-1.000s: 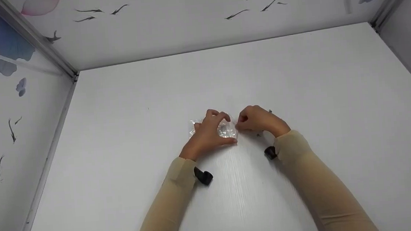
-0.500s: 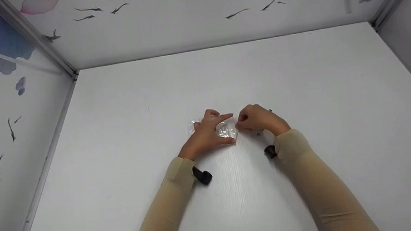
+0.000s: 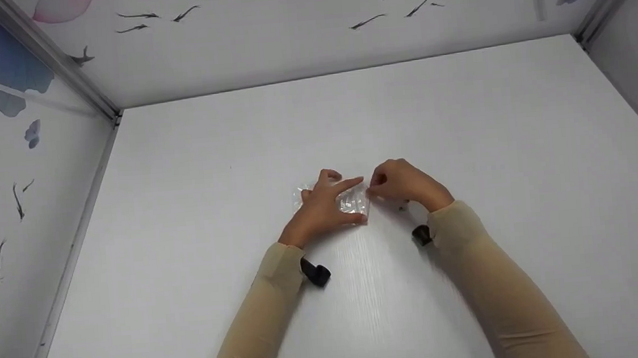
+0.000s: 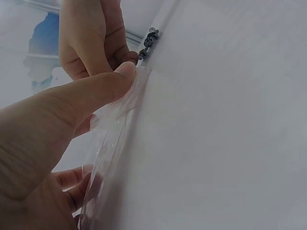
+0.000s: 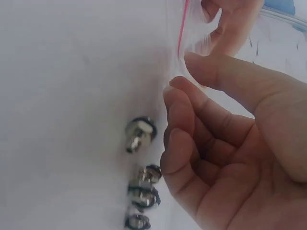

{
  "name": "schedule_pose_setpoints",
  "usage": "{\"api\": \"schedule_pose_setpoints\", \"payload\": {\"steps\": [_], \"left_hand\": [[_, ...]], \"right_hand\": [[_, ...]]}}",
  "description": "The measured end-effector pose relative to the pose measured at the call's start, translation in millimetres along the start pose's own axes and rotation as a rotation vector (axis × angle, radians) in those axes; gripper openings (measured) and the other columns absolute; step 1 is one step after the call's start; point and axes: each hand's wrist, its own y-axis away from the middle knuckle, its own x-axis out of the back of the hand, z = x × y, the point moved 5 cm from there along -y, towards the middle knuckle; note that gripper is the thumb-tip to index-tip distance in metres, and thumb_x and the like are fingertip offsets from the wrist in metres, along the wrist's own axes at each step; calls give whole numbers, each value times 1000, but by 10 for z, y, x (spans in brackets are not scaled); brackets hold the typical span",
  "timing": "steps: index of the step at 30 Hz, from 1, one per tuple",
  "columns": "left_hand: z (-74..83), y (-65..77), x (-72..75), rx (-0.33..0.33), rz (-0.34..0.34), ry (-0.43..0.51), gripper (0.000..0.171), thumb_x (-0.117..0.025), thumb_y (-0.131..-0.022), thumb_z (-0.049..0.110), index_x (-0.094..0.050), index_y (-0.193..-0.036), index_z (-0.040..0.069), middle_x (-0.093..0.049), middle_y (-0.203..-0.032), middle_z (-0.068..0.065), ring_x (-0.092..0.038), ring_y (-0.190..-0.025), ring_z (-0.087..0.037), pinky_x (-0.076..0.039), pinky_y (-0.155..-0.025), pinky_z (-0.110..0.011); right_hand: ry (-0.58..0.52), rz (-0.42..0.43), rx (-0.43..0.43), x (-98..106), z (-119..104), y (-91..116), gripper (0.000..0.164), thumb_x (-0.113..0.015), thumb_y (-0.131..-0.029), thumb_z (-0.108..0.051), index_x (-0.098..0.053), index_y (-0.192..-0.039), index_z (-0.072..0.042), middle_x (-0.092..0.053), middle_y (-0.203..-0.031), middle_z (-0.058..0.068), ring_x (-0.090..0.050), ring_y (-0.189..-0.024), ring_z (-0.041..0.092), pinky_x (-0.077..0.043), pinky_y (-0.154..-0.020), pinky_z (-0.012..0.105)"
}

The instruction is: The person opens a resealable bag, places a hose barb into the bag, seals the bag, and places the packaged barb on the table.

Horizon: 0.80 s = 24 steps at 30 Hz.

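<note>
A clear zip bag [image 3: 353,200] with a red seal line lies flat on the white table. My left hand [image 3: 321,204] rests over it, thumb and index finger stretched out along two sides near the seal edge; the bag's wrinkled film [image 4: 112,124] shows beneath that hand. At the bag's right edge my right hand [image 3: 404,185] pinches the seal edge between thumb and index finger, the other fingers curled in. Several small metal fittings with black rings lie by the right hand; the nearest fitting [image 5: 140,133] is separate, while others are partly hidden by the hand in the head view.
The white table [image 3: 237,299] stretches around both hands. A printed back wall [image 3: 285,39] and side panels [image 3: 21,225] enclose it. Black wrist-camera mounts [image 3: 316,272] hang at both sleeves, close above the table.
My left index finger has straightened along the bag's far side after being bent. The right hand has shifted slightly up and to the right, still at the bag's edge.
</note>
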Motion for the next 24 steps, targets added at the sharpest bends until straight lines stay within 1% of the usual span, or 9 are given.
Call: {"api": "schedule_pose_setpoints", "payload": {"steps": [4, 7, 9, 12, 15, 18, 21, 22, 24], "left_hand": [[-16, 0, -2, 7, 2, 14, 75, -81, -71, 47, -49, -139, 41, -33, -139, -5, -45, -122, -22, -23, -97, -46], [-24, 0, 0, 11, 3, 24, 76, -82, -71, 47, -49, -139, 41, -33, -139, -5, -48, -119, -24, -25, -97, -46], [-30, 1, -1, 10, 6, 25, 76, -82, -71, 48, -48, -139, 41, -33, -138, -5, -50, -116, -23, -24, -98, -46], [-33, 5, -8, 15, 13, 29, 77, -82, -70, 48, -48, -139, 43, -33, -138, -4, -48, -116, -24, -24, -98, -46], [-38, 5, -18, 26, 15, 40, 77, -82, -69, 47, -48, -138, 45, -33, -139, -2, -43, -118, -27, -27, -96, -45], [-52, 12, -19, 56, 12, 57, 76, -83, -69, 48, -48, -136, 49, -32, -140, 0, -36, -115, -31, -36, -90, -42], [-56, 13, -20, 68, 10, 63, 75, -83, -69, 47, -48, -135, 50, -32, -140, 2, -34, -110, -31, -39, -87, -41], [-60, 13, -22, 68, 9, 64, 75, -82, -69, 47, -48, -135, 50, -31, -140, 2, -34, -109, -31, -39, -86, -41], [-56, 9, -21, 45, 8, 59, 75, -82, -69, 48, -48, -136, 47, -32, -139, 0, -37, -113, -29, -35, -90, -41]], "right_hand": [[-14, 49, 55, 101, 16, 59, 21, -62, -91, -23, -69, -100, -6, -65, -91, 8, -56, -67, 16, -46, -58, 27], [-18, 74, 87, 191, 41, 124, 20, -62, -92, -21, -70, -100, -6, -67, -91, 8, -57, -70, 17, -47, -64, 28], [-17, 80, 101, 236, 77, 158, 19, -62, -92, -20, -70, -101, -6, -68, -92, 8, -58, -74, 17, -47, -68, 29], [0, 83, 123, 276, 140, 201, 17, -63, -92, -17, -71, -102, -6, -68, -93, 8, -57, -79, 18, -46, -72, 30], [18, 69, 143, 290, 198, 245, 16, -63, -90, -14, -71, -102, -7, -68, -94, 8, -56, -81, 19, -46, -72, 30], [40, 42, 157, 285, 236, 289, 16, -65, -89, -12, -72, -102, -8, -67, -95, 7, -56, -82, 20, -47, -73, 30], [53, 14, 165, 269, 274, 333, 15, -68, -88, -12, -72, -101, -9, -67, -94, 6, -55, -83, 19, -47, -73, 31], [57, 7, 167, 262, 284, 346, 14, -68, -87, -13, -73, -100, -10, -67, -93, 5, -55, -83, 19, -47, -74, 30], [68, 0, 181, 248, 300, 370, 13, -70, -86, -14, -73, -98, -12, -67, -92, 3, -55, -83, 18, -47, -74, 30]]}}
